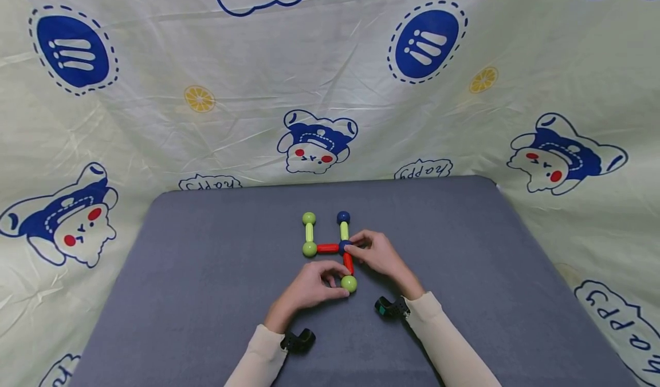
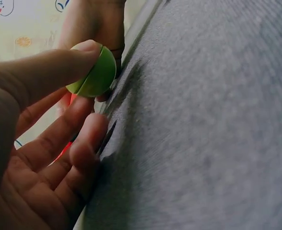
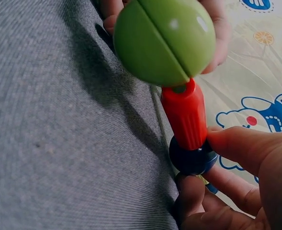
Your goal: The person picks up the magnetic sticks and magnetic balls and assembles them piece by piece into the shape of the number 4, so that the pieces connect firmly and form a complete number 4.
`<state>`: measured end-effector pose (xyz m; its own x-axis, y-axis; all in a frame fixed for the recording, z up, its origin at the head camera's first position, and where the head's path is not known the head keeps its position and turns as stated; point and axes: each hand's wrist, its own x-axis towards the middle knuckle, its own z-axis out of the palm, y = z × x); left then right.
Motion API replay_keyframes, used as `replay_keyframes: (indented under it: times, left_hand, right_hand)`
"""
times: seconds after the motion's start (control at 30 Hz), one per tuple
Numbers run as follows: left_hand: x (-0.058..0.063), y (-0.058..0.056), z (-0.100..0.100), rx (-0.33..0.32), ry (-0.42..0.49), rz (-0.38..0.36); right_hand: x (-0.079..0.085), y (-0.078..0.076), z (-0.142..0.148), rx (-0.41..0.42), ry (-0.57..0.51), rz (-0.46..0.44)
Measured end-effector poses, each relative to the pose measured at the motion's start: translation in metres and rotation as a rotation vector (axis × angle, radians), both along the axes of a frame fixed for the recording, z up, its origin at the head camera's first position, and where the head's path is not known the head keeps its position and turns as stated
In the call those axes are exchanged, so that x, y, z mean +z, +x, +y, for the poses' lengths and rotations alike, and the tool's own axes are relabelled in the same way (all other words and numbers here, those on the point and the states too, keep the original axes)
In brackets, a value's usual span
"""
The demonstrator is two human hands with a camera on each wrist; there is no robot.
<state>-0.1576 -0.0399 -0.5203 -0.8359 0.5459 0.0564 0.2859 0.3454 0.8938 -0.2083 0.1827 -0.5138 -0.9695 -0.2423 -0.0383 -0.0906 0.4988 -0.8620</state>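
Observation:
A figure of balls and rods lies on the grey table. Its near green ball (image 1: 349, 284) is pinched between thumb and fingers of my left hand (image 1: 313, 284). From that ball a red rod (image 3: 185, 115) runs to a dark blue ball (image 3: 193, 158), which my right hand (image 1: 377, 253) pinches. Another red rod (image 1: 327, 248) leads left to a second green ball (image 1: 309, 249). Light green rods (image 1: 309, 232) rise from these two joints, one to a green ball (image 1: 309, 218), the other to a blue ball (image 1: 343, 217).
The grey table (image 1: 216, 261) spreads around the figure. A pale printed cloth (image 1: 340, 60) hangs behind and beside it. Each wrist wears a black strap mount, such as the left one (image 1: 299, 341).

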Motion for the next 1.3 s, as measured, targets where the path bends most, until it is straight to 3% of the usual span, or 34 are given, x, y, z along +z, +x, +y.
replay_keyframes:
  times: [0.23, 0.63, 1.3]
  left_hand:
    - [-0.003, 0.001, 0.004, 0.021, -0.006, 0.037]
    - [0.001, 0.006, 0.012, 0.045, -0.077, 0.098]
    - [0.002, 0.003, 0.01, 0.026, -0.085, 0.087]
  right_hand:
    - [0.0, 0.0, 0.0, 0.014, 0.009, 0.008]
    - [-0.003, -0.001, 0.001, 0.018, 0.013, 0.005]
    - [-0.004, -0.002, 0.002, 0.01, 0.008, 0.009]
